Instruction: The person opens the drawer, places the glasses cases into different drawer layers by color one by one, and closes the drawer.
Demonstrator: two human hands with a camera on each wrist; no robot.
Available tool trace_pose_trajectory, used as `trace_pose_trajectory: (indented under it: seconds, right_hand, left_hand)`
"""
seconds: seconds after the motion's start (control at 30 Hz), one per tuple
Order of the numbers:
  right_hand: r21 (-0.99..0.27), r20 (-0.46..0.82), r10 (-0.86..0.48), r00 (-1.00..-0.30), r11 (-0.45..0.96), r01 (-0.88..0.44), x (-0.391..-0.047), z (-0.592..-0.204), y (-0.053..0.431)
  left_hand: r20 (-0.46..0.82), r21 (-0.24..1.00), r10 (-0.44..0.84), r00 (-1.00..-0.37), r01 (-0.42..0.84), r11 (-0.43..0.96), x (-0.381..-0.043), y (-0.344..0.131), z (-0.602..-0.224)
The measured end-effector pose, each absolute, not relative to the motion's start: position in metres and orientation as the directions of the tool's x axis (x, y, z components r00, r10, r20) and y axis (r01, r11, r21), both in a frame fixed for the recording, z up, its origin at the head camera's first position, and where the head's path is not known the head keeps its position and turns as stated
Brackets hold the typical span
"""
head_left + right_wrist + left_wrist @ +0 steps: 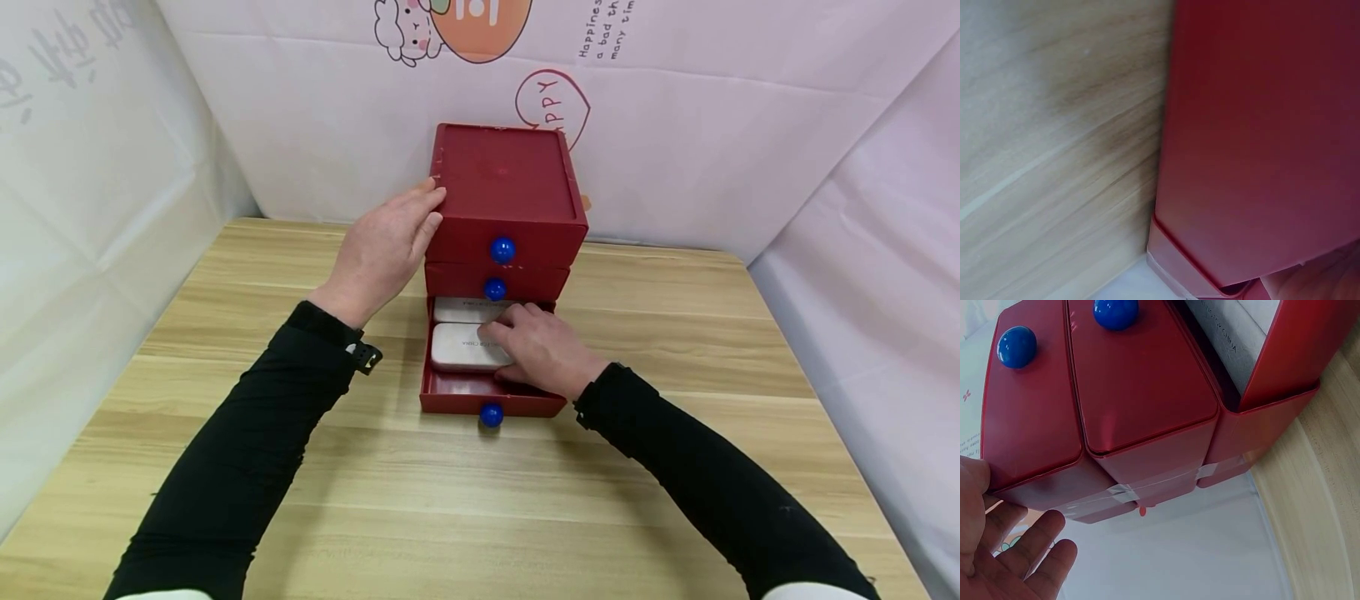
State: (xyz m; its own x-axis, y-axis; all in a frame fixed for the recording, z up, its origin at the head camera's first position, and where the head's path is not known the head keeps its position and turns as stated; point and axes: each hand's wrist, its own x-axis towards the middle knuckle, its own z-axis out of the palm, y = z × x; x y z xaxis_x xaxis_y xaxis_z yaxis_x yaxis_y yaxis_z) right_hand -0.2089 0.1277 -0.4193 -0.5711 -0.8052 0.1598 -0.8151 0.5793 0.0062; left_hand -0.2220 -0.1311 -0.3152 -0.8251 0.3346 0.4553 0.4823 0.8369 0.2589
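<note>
A red three-drawer cabinet (502, 171) with blue knobs stands on the table, its bottom drawer (453, 404) pulled out. Two white cases with small lettering lie in that drawer: a front case (459, 348) and a rear case (459, 310), partly hidden under the drawer above. My right hand (546, 352) reaches in from the right and grips the front case's right end, thumb at the near side and fingers over the top. The left hand (386, 246) rests against the cabinet's upper left side with fingers extended. In the right wrist view, the drawer's red side wall (1260, 137) hides most of the hand.
The middle drawer's knob (495, 289) and top drawer's knob (502, 249) sit above the bottom drawer; both those drawers are closed. Wood-grain table (375, 500) surrounds the cabinet. A printed white cloth (315, 125) hangs behind, with white cloth at both sides.
</note>
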Motion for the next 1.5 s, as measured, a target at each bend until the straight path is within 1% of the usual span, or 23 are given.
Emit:
trace_pose_trajectory:
  seconds: [0.27,0.63,0.8,1.07,1.33,1.5]
  right_hand:
    - [-0.01,0.144,-0.801,-0.581,0.586,-0.81,-0.208,-0.418,0.129]
    - [-0.025,0.168,-0.797,-0.58,0.585,-0.811,-0.206,-0.414,0.132]
    - [-0.015,0.212,-0.802,-0.559,0.569,-0.822,-0.205,-0.411,0.133]
    - [-0.002,0.284,-0.817,-0.502,0.523,-0.852,-0.201,-0.399,0.135]
    - [0.003,0.321,-0.814,-0.484,0.512,-0.859,-0.189,-0.384,0.135]
    - [0.035,0.346,-0.821,-0.454,0.495,-0.868,-0.177,-0.376,0.132]
  left_hand:
    - [0.453,0.257,0.332,-0.827,0.478,0.84,-0.222,-0.13,-0.316]
    - [0.45,0.258,0.334,-0.829,0.478,0.839,-0.221,-0.13,-0.315]
    - [0.452,0.259,0.336,-0.827,0.482,0.837,-0.221,-0.13,-0.315]
    - [0.457,0.253,0.338,-0.823,0.485,0.837,-0.221,-0.13,-0.315]
    - [0.453,0.254,0.337,-0.825,0.482,0.839,-0.221,-0.13,-0.315]
    - [0.451,0.258,0.333,-0.828,0.478,0.84,-0.221,-0.13,-0.316]
